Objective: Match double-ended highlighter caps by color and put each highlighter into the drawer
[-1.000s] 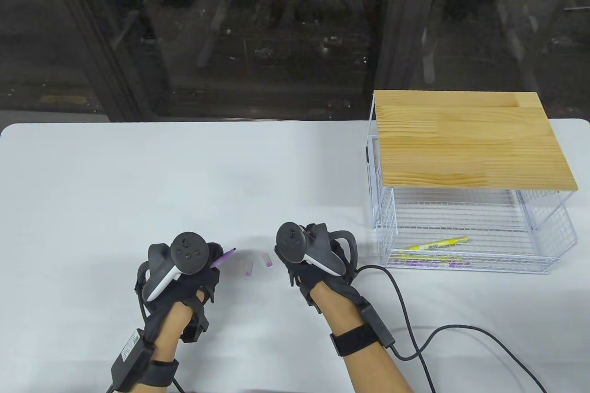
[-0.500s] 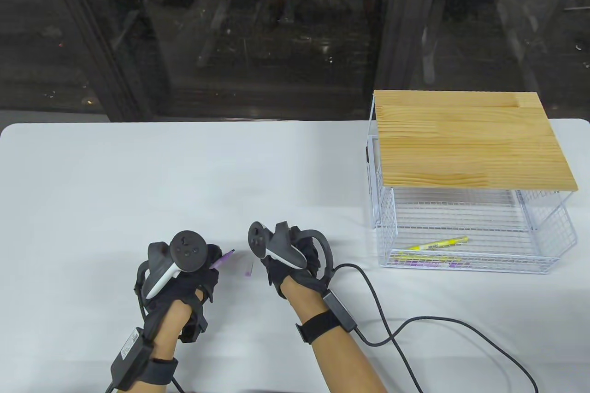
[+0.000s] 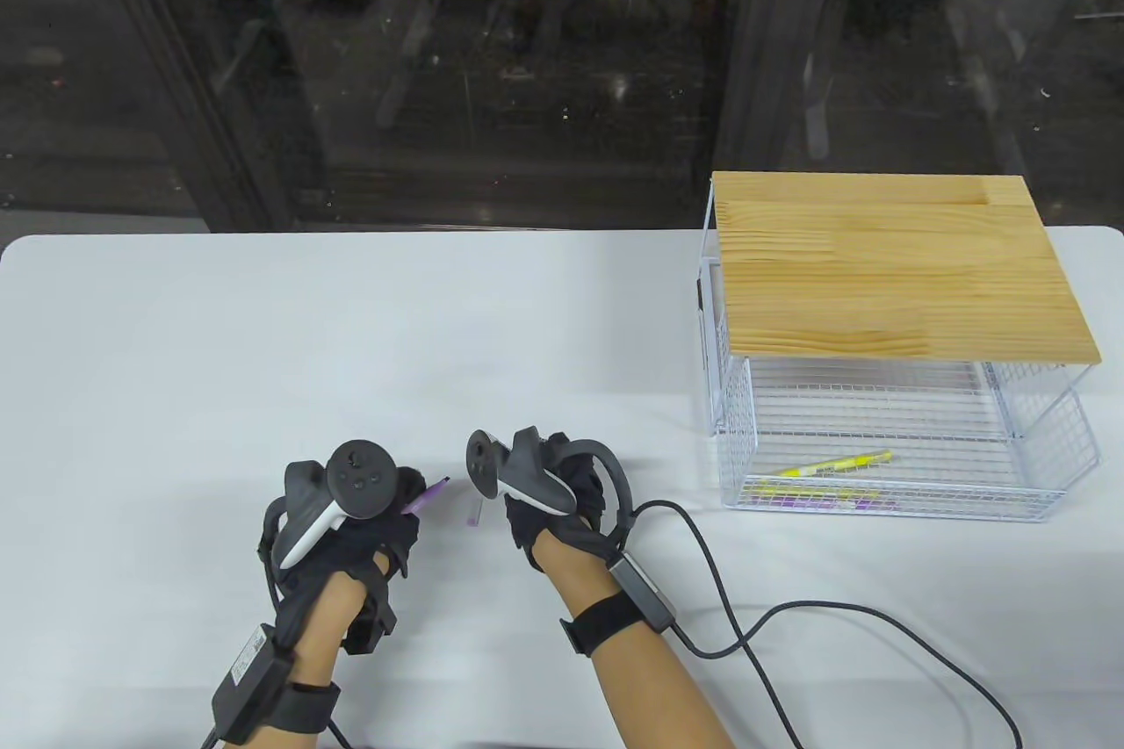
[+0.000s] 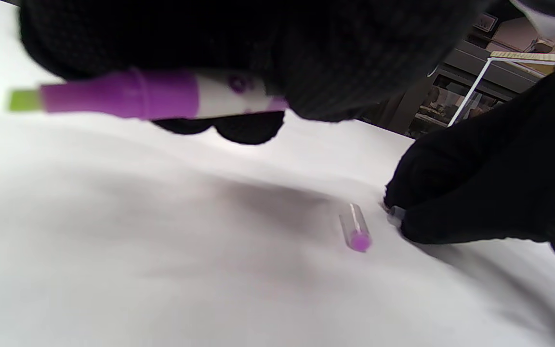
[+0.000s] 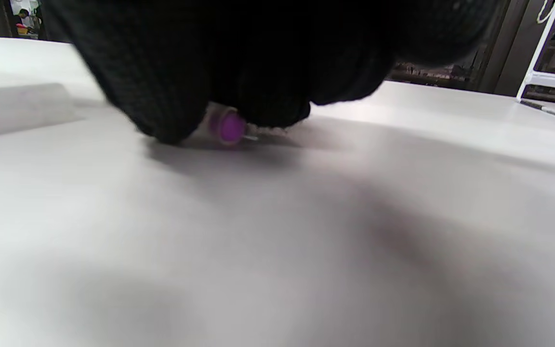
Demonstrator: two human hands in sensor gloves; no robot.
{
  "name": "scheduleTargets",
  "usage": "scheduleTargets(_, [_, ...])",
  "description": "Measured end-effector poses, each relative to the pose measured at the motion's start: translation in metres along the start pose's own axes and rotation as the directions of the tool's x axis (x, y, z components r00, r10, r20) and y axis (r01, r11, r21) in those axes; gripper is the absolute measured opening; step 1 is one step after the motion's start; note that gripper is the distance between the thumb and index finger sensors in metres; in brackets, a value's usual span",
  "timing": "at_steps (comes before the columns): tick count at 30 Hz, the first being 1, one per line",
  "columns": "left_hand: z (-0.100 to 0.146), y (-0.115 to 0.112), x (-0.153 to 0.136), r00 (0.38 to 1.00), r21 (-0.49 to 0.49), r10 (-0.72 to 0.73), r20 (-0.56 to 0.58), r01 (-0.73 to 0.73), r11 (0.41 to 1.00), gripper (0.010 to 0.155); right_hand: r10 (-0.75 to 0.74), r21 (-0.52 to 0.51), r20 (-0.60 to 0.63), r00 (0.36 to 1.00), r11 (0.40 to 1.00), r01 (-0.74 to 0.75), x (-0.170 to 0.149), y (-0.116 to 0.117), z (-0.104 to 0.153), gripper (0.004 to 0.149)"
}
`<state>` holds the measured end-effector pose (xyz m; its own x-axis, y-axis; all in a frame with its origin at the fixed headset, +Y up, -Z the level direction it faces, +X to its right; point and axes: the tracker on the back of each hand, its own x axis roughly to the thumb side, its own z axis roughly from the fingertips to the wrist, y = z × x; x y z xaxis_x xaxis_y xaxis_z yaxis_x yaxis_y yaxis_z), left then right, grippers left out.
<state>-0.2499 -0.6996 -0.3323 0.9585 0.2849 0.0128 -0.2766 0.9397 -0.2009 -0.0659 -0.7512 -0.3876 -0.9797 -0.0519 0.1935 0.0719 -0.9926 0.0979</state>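
- White table (image 3: 263,327) under me, dark glass behind its far edge, wire drawer (image 3: 896,468) under a wooden top at the table's right edge, pulled open toward the near edge.
- Drawer already has a yellow highlighter (image 3: 839,464) and what looks like a purple one at its front wall; hard to count more.
- My left hand (image 3: 351,521) near the near edge, left of centre, fingers curled round the purple highlighter (image 4: 128,94). Its bare tip (image 4: 23,100) sticks out past the fingers; in the table view it points right and slightly toward the far edge, at my right hand.
- My right hand (image 3: 553,503) just right of that, down at the table surface, fingertips (image 4: 431,226) pinching a small cap (image 5: 229,126) with a purple end. Cap looks still on the table, not lifted.
- Second cap (image 3: 475,512) lies loose between the two hands, long axis roughly near-to-far, purple end toward the near edge. Just beside my right fingertips, not touching as far as I can tell.
- What matters next, my guess: the pinched cap's open end has to face left, in line with the highlighter tip. Which way the open end points now I cannot tell, fingers cover it.
- Loose cap sits in the path between the hands; could get knocked.
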Motion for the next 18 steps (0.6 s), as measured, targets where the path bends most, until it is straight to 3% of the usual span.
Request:
scheduleTargets(6, [0.000, -0.001, 0.001, 1.000, -0.001, -0.001, 0.003, 0.001, 1.000, 0.055, 0.006, -0.008, 0.015, 1.000, 1.000, -0.006, -0.002, -0.002, 0.005, 0.040])
scheduleTargets(18, [0.000, -0.001, 0.003, 1.000, 0.013, -0.006, 0.018, 0.006, 1.000, 0.055, -0.051, -0.063, 0.022, 0.998, 0.997, 0.052, -0.032, -0.031, 0.030, 0.042])
